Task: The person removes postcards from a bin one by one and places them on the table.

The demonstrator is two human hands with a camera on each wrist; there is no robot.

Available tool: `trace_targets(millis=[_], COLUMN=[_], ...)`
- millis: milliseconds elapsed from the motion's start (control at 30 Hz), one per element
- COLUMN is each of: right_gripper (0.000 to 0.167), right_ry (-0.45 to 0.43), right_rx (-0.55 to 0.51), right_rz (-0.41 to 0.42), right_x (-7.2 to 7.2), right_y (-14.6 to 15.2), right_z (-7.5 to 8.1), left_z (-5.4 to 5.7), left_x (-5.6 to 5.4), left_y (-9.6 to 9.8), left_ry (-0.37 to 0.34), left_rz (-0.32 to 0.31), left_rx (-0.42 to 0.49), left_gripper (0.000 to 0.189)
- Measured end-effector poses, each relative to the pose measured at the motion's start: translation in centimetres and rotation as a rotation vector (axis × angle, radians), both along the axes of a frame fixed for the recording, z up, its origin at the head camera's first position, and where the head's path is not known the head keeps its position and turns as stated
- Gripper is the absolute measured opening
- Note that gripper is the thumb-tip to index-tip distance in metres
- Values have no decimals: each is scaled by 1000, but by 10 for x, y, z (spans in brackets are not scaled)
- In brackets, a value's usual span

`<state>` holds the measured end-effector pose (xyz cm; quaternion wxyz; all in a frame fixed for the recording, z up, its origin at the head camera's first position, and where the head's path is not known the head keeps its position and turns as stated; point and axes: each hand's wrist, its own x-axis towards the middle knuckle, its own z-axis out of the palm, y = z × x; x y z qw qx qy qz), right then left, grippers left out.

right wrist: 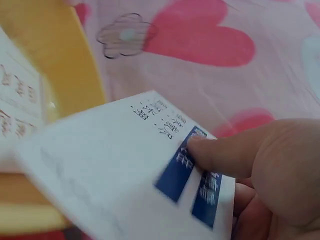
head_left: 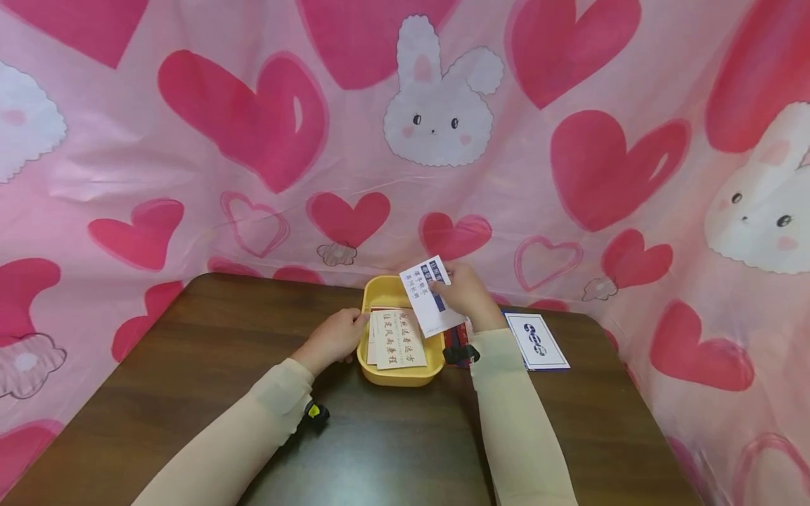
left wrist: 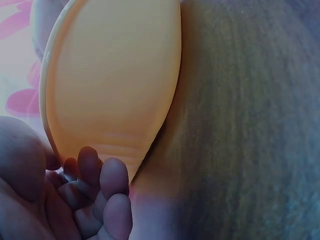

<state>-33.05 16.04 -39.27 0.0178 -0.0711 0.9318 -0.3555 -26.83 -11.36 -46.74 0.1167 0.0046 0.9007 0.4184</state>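
My right hand [head_left: 467, 292] pinches a white card [head_left: 418, 295] with dark blue bands and printed characters, tilted above the right side of a yellow plastic tray [head_left: 395, 380]. In the right wrist view the thumb lies flat over the blue bands of the card [right wrist: 115, 165]. At the tray's left wall, my left hand [head_left: 335, 334] grips the rim; the left wrist view shows its thumb and curled fingers around the tray's edge [left wrist: 112, 75]. Inside the tray lie cream cards [head_left: 399, 344] with brown characters, overlapping one another.
Right of the tray, a white card with a blue border and a blue design [head_left: 538, 341] lies on the brown wooden table [head_left: 253, 323]. A dark red item [head_left: 457, 337] sits partly hidden behind the right wrist. A pink curtain with hearts and rabbits [head_left: 354, 154] hangs behind the table.
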Motion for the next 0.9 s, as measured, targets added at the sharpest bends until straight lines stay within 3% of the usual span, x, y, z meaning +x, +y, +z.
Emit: trace_targets(millis=[200, 433, 633, 900], right_gripper=[48, 63, 65, 66], right_ry=[48, 31, 6, -35], right_rx=[13, -55, -27, 10], right_rz=[-33, -167, -276, -331], right_x=[6, 12, 18, 26], right_y=[37, 82, 123, 166], right_z=[13, 26, 21, 12], left_z=[-1, 4, 3, 3], left_x=[3, 1, 0, -1], left_y=[1, -1, -1, 0], left_ry=[-12, -10, -13, -35], left_rz=[14, -4, -3, 4], left_rx=[20, -9, -6, -8], left_gripper=[38, 38, 38, 38])
